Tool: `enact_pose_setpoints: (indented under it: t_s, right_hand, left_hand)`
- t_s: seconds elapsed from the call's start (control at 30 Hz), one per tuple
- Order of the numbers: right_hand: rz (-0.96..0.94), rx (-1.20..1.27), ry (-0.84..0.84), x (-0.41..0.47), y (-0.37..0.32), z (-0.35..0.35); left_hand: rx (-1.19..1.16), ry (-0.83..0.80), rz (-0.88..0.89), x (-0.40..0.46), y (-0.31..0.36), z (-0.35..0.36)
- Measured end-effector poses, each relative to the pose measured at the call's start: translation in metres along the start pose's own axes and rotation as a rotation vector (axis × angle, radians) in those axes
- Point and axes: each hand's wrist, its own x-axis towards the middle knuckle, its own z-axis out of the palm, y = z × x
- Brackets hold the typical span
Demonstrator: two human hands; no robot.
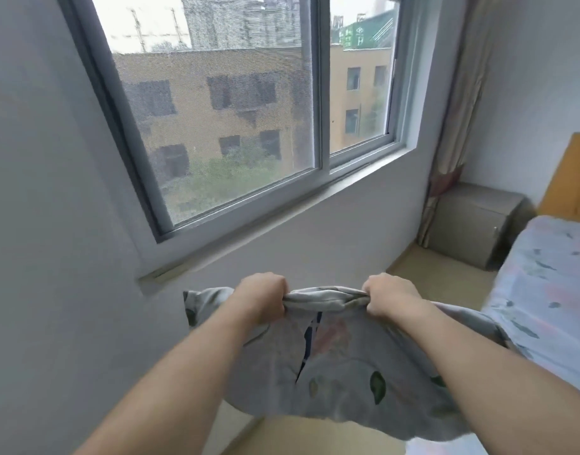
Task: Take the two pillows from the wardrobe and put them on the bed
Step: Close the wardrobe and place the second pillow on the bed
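A grey pillow (341, 366) with green leaf and pink prints hangs in the air in front of me, below the window. My left hand (262, 298) grips its bunched far edge on the left, and my right hand (392, 297) grips the same edge on the right. A dark blue patch shows through a slit in the pillow's cover. The bed (544, 290), under a pale leaf-print sheet, lies at the right, with the pillow's right corner reaching over its edge. No second pillow and no wardrobe are in sight.
A large sliding window (236, 126) fills the wall ahead. A grey bedside cabinet (475, 221) stands in the far right corner beside a curtain (459, 110). The bed's wooden headboard (574, 178) is at the far right. A strip of beige floor (439, 274) runs between wall and bed.
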Motion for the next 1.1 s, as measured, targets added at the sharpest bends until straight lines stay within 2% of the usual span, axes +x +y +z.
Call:
enact_pose_setpoints:
  t_s: [0.2,0.5,0.9,1.1]
  right_hand:
    - [0.17,0.012,0.019,0.108,0.056,-0.018]
    - [0.357,0.038,0.01,0.245,0.17,-0.026]
    - [0.542,0.048,0.029,0.383,0.303,-0.049]
    - [0.703,0.044,0.044,0.443,0.357,-0.05]
  left_hand:
    - [0.021,-0.003,0.19,0.167,0.001,-0.019]
    - [0.061,0.042,0.379,0.385,0.052,-0.015]
    - [0.051,0.033,0.565,0.609,0.132,-0.036]
    - [0.053,-0.013,0.716,0.716,0.173,-0.042]
